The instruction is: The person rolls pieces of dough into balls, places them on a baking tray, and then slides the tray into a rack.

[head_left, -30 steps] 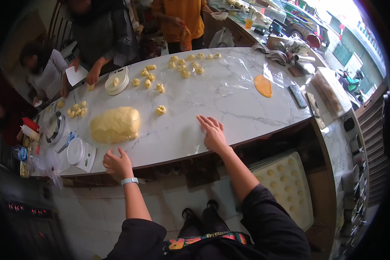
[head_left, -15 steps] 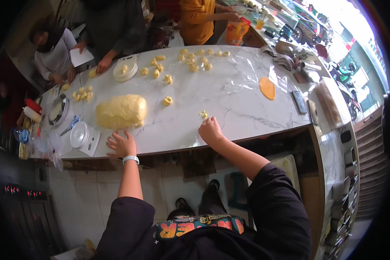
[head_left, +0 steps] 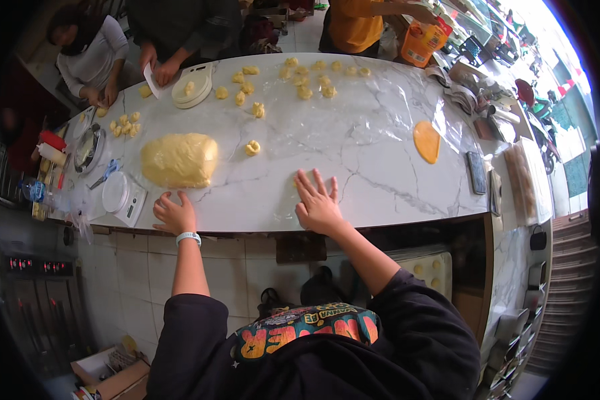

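My right hand (head_left: 319,204) lies palm down on the marble-patterned tabletop (head_left: 380,193), fingers stretched and spread. A bit of yellow dough (head_left: 295,182) peeks out beside its fingertips; whatever else is under the palm is hidden. My left hand (head_left: 175,213), with a pale band at the wrist, rests open at the near table edge and holds nothing. Just beyond it sits a big smooth block of yellow dough (head_left: 180,160), apart from the fingers. A single small dough piece (head_left: 252,148) lies between the block and my right hand.
Small dough pieces (head_left: 303,92) are scattered at the far side. Left of the block stand a white scale (head_left: 135,203), blue scissors (head_left: 105,172) and a metal bowl (head_left: 89,148). A flat orange oval (head_left: 427,141) and a phone (head_left: 476,172) lie right. Several co-workers stand across the table.
My right hand has gone from closed fingers near small yellow dough bits to spread flat on the table, covering that spot. My left hand stays open. A co-worker's second hand has come to the white paper.
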### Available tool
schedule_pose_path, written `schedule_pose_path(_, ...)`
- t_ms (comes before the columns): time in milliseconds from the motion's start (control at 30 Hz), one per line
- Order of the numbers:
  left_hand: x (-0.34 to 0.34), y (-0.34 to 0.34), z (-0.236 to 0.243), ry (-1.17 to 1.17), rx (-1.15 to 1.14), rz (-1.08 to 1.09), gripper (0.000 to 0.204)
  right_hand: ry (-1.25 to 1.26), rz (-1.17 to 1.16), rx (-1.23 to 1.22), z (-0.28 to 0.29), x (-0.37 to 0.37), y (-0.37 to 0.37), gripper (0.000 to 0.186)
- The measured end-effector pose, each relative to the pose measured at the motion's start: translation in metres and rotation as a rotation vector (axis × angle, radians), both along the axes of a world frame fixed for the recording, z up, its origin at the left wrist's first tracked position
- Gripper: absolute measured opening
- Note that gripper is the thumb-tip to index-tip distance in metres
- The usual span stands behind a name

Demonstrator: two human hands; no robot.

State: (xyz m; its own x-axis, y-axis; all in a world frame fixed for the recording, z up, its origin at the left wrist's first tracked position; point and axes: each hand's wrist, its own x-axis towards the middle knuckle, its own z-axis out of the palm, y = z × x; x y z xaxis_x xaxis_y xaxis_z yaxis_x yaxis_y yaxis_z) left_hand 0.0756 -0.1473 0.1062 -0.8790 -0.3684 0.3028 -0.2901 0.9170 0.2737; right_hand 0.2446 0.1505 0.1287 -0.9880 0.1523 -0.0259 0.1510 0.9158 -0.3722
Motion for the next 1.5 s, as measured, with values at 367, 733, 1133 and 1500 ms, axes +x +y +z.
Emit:
schedule_pose_path(367,-0.003,0.007,0.004,0.026,0.046,0.003,0.034,-0.213,0.33,0.828,0.022,-0.052,-0.032,0.063)
schedule_pose_path(733,-0.004,0.005,-0.002,0.026,0.031,0.001,0.032,0.242,0.034,-0.047,0.033,0.007,0.061,0.036)
schedule_pose_path(1133,-0.009,0.005,0.0,0.013,-0.001,0.004,0.033,0.21,-0.196,0.157,-0.002,-0.009,0.089,0.026)
schedule_pose_path(1500,-0.004,0.002,-0.002,0.028,0.005,0.003,0.029,0.079,0.022,0.199,-0.004,0.023,0.088,0.062)
